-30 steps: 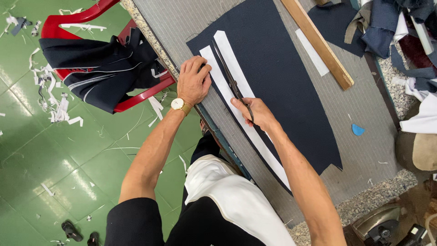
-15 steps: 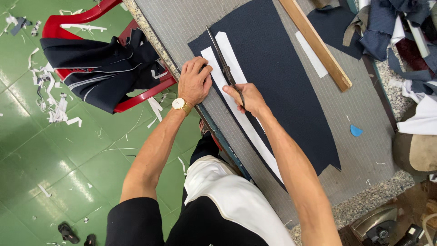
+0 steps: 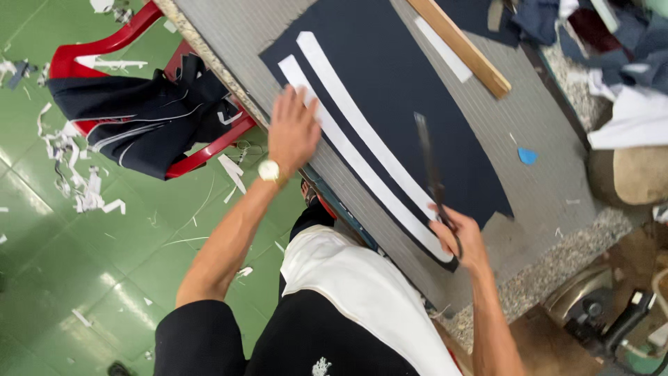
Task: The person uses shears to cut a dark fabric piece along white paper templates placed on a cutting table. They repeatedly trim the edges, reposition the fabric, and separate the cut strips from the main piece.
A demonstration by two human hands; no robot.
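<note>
Grey table (image 3: 557,188): scissors (image 3: 428,157) now lifted clear of navy cloth (image 3: 417,90), right hand (image 3: 459,233) gripping handles; left hand (image 3: 292,129), fingers spread, has slid off white strip (image 3: 348,150); cutting paused.

Even, bright overhead light fills the scene, with soft, faint shadows on the desk (image 3: 550,188) and a dull sheen on the green floor (image 3: 62,278). Motion blur smears the left hand (image 3: 293,129), the right hand (image 3: 459,237) and the scissors (image 3: 428,157). The white strips (image 3: 362,146) read crisp against the dark cloth (image 3: 417,83). The corners stretch with wide-angle distortion; the right edge is soft.
</note>
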